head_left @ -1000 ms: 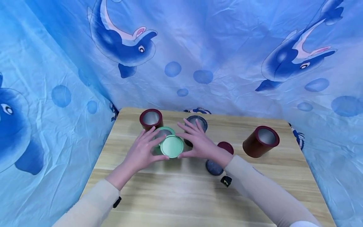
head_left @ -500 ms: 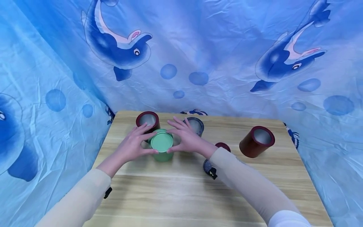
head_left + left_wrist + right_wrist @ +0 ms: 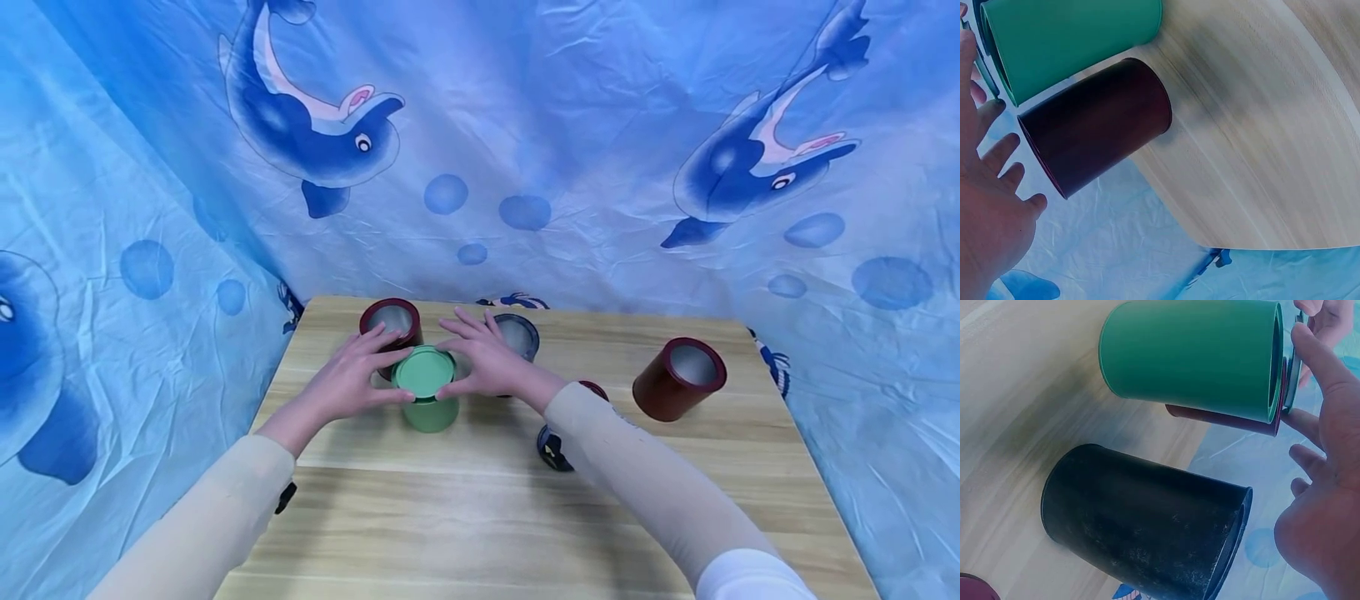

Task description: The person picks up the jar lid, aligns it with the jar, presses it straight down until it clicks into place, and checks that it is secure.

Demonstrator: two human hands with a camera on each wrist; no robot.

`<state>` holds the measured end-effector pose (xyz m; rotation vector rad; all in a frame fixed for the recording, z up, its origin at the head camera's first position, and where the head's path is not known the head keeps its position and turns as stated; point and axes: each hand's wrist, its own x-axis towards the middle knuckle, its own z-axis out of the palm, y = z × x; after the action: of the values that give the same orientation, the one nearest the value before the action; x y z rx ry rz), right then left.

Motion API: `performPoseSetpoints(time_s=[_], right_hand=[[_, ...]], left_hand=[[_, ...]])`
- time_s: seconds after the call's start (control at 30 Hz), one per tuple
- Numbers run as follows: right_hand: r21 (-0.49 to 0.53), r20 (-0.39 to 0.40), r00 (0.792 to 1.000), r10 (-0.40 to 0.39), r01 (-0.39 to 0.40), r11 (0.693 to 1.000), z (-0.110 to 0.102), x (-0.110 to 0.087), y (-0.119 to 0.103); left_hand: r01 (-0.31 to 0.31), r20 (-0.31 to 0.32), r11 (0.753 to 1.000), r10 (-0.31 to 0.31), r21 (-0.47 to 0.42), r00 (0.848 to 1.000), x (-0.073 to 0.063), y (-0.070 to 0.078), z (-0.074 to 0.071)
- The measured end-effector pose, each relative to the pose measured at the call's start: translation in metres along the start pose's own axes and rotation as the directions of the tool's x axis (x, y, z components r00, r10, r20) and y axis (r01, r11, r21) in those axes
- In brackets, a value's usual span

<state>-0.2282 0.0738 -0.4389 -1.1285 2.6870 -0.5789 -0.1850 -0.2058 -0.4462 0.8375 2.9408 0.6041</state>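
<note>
My left hand (image 3: 341,385) and right hand (image 3: 483,367) pinch the green lid (image 3: 423,372) by its rim, fingertips curled on its edge. A second ago it hung off to the side; now it's over the green can (image 3: 429,412), so seating is close. Behind: maroon can (image 3: 390,321), dark can (image 3: 517,335). Far right, another maroon can (image 3: 678,377).

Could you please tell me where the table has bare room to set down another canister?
The near half of the wooden table is bare in front of the green canister, between the sleeves. Another patch lies between the dark blue canister and the right maroon canister. It is crowded at the far left, where both hands and the left maroon canister cluster.
</note>
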Motion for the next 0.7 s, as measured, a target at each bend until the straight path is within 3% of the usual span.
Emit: performPoseSetpoints(time_s=[0.3, 0.7], right_hand=[[-0.071, 0.029, 1.0, 0.005, -0.002, 0.997, 0.0022, 0.0049, -0.0012], [-0.163, 0.02, 1.0, -0.002, 0.005, 0.987, 0.006, 0.0033, -0.0059]], left_hand=[[0.017, 0.03, 0.999, -0.018, 0.035, 0.999, -0.0012, -0.0013, 0.0007], [0.018, 0.008, 0.998, -0.019, 0.053, 1.0, -0.0023, -0.0032, 0.0043]])
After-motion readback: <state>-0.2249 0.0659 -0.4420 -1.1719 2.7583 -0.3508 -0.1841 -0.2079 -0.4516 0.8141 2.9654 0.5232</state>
